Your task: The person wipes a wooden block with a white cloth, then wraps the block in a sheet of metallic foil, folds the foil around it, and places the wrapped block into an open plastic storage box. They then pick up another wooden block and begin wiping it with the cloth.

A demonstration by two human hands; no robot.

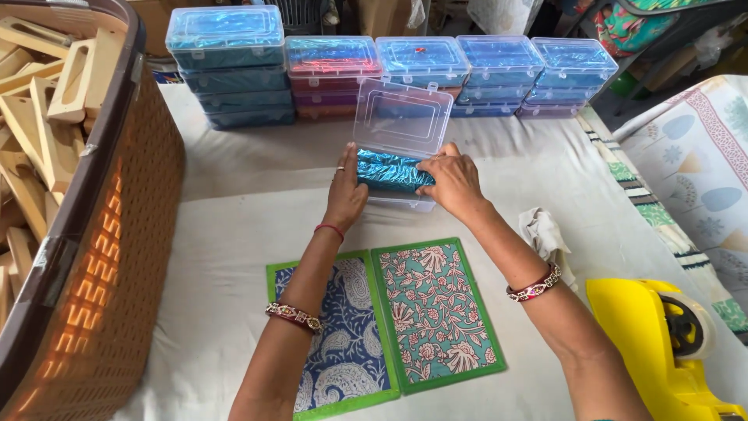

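Hands pressing blue bundle into clear box

Hands meeting at mid-table, both closing on a shiny blue foil-wrapped bundle (pixel 389 171). Left hand (pixel 345 191) cupping the bundle's left end, fingers upright and pressed against it, ring showing on one finger. Right hand (pixel 453 181) lying over the right end, fingers curled down onto the foil. Bundle sitting in the lower half of a clear plastic box (pixel 399 201), filling it side to side. Box lid (pixel 402 117) standing open and tilted back, see-through, with two small clasps along its top edge.

Stacking along the far edge of the white cloth-covered table (pixel 226 234): rows of closed clear boxes (pixel 389 74), rectangular, each showing coloured foil through the lid. Tallest stack at the left showing dark blue-green, next one red and purple, three more at the right showing light blue over violet.

Lying just before the arms, two flat printed panels side by side, touching, each with a green border: blue paisley panel (pixel 347 343) at the left, teal floral panel (pixel 436 312) at the right. Crumpled white cloth (pixel 545 234) resting near the right forearm. Yellow tape dispenser (pixel 654 351) sitting at the lower right corner. Brown woven basket (pixel 109 234) at the left edge, holding pale wooden blocks (pixel 39 117) piled loosely.
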